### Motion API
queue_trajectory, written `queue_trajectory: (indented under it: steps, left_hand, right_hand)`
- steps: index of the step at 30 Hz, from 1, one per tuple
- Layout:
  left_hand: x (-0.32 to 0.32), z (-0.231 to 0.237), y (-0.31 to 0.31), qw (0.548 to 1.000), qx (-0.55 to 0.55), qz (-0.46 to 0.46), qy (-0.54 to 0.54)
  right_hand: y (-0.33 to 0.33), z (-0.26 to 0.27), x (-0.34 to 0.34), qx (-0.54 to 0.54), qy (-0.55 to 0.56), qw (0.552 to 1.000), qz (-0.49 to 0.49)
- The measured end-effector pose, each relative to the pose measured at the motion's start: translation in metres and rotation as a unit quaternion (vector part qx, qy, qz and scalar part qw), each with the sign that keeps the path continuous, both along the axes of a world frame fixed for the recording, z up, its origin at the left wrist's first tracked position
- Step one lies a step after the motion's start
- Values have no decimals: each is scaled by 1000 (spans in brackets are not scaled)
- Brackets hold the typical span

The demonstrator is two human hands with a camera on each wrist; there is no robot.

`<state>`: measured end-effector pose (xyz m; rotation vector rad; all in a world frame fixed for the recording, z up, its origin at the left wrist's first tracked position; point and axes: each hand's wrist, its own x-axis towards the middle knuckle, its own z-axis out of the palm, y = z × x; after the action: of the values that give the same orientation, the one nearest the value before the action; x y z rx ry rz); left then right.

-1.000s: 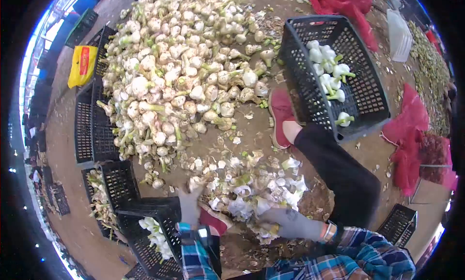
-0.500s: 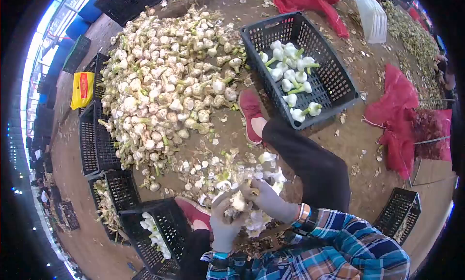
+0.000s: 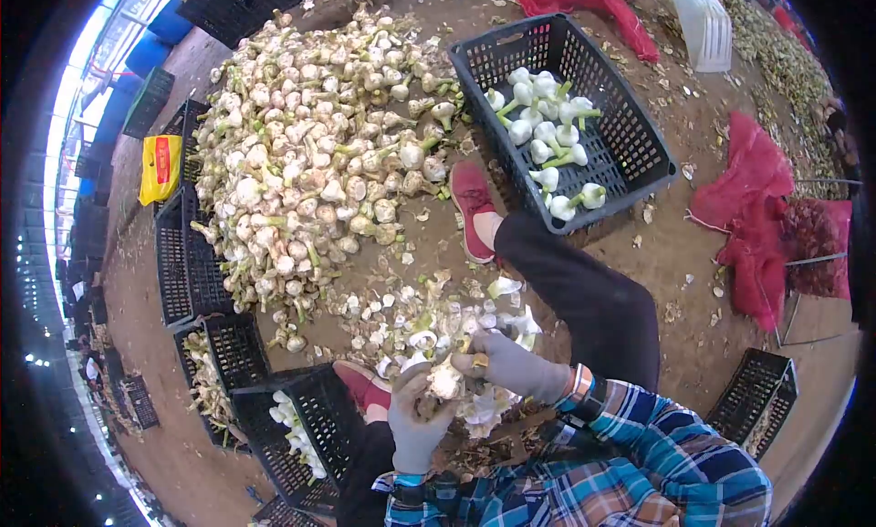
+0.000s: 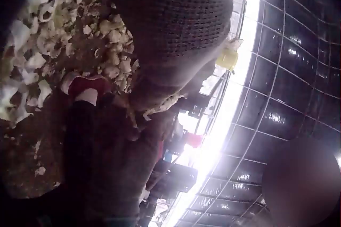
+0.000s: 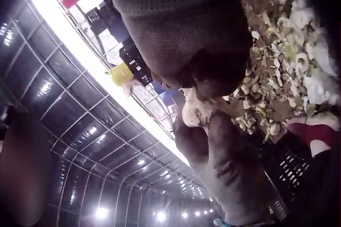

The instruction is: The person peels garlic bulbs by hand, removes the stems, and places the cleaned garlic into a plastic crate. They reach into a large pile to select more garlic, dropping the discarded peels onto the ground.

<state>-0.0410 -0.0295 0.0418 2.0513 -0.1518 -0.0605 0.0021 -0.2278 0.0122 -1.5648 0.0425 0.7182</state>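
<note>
- The bulb (image 3: 444, 382) is being held between both hands, above the peelings (image 3: 465, 319).
- By the left grip (image 3: 418, 427) its round side is being clasped; by the right grip (image 3: 522, 367) its neck is being pinched, it seems.
- Its long axis is being slanted toward the right grip.
- Ahead, floor (image 3: 684, 340) is being covered by the pile (image 3: 310, 162).

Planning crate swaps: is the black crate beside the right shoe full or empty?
Neither, partly filled: white garlic bulbs lie in the crate, with bare slatted bottom showing beside them.
</note>
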Motion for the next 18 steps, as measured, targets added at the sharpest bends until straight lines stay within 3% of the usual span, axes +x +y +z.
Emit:
queue_trajectory:
  steps: [1,5,9,11,12,13,14,15,16,17,18]
  left_hand:
    - [0,-1,0,1000,-5,-6,-8]
    - [0,-2,1,999,13,-18,-25]
    - [0,5,-2,1000,24,-13,-11]
    - [-6,2,-9,982,-152,98,57]
    - [-5,1,-5,982,-152,98,57]
    - [-4,-1,2,999,-17,24,-16]
    - [-9,-5,1,953,-254,76,145]
    - [-14,-7,-1,819,-473,191,261]
    - [-17,-9,-2,820,-473,192,260]
    - [-18,-10,-4,920,-306,130,206]
    - [-18,-14,-4,955,-220,94,174]
  right_hand:
    - [-2,1,2,-20,2,999,33]
    - [-3,10,5,4,41,999,18]
    - [-8,15,10,-4,9,997,73]
    - [-7,8,9,-7,-11,996,93]
    - [-4,5,7,-4,-44,996,79]
    - [-2,2,4,-2,-78,995,65]
    - [1,-4,0,-1,-77,995,66]
    - [6,-10,-5,-2,-118,992,34]
    - [10,-15,-8,-3,-159,987,0]
    - [15,-20,-11,-2,-160,987,0]
    - [19,-20,-11,-9,-214,976,-45]
